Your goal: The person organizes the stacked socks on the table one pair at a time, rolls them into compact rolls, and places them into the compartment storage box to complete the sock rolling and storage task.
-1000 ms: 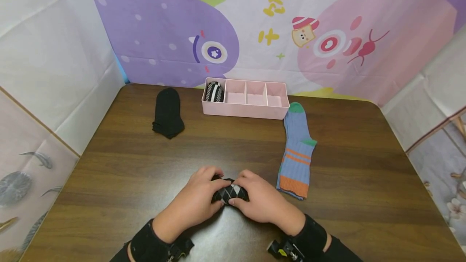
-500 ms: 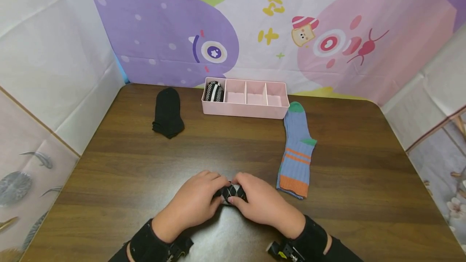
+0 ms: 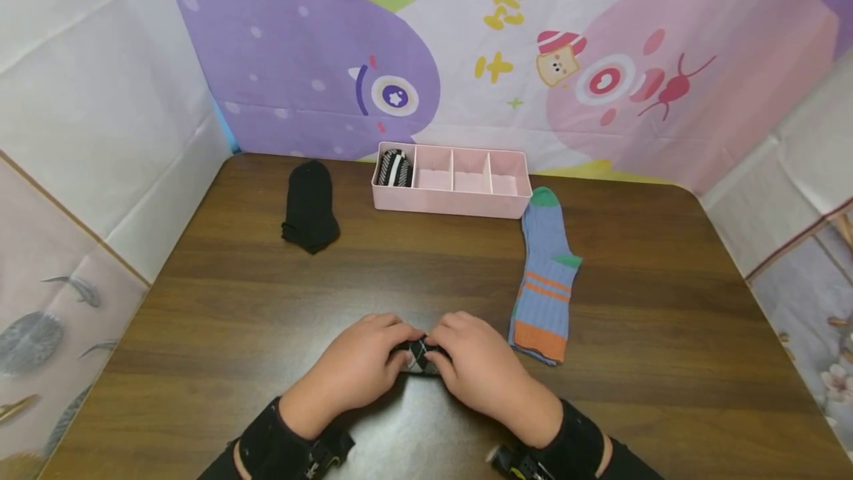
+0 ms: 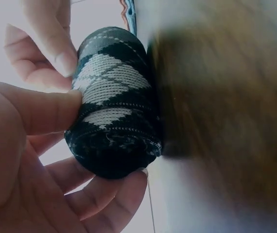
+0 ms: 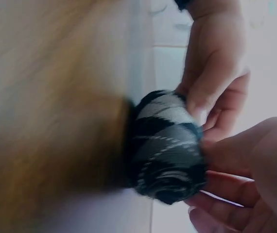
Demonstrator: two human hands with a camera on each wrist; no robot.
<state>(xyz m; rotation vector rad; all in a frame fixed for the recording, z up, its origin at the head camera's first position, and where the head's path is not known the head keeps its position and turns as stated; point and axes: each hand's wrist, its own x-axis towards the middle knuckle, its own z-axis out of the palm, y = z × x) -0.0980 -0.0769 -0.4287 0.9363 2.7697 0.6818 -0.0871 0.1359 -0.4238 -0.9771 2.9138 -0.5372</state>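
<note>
A rolled-up sock [image 3: 420, 356] in black, grey and white argyle lies at the front middle of the table, between my two hands. My left hand [image 3: 360, 361] grips its left end, thumb on the near side and fingers over the far side. From the other side my right hand [image 3: 483, 372] holds the right end the same way. In the left wrist view the roll [image 4: 114, 97] shows a rounded, dark end with the fingertips curled under it. The right wrist view shows the spiral layers at the other end of the roll [image 5: 167, 150].
A pink divided box [image 3: 453, 203] stands at the back, with a black-and-white striped rolled sock [image 3: 394, 169] in its leftmost compartment. Black socks [image 3: 310, 206] lie flat at the back left. Blue socks with orange and green parts [image 3: 546, 280] lie to the right, near my right hand.
Both hands stay at the same spot, and their fingers and thumbs have shifted on the argyle sock. Less of the roll shows between them now. The other socks and the box have not moved.
</note>
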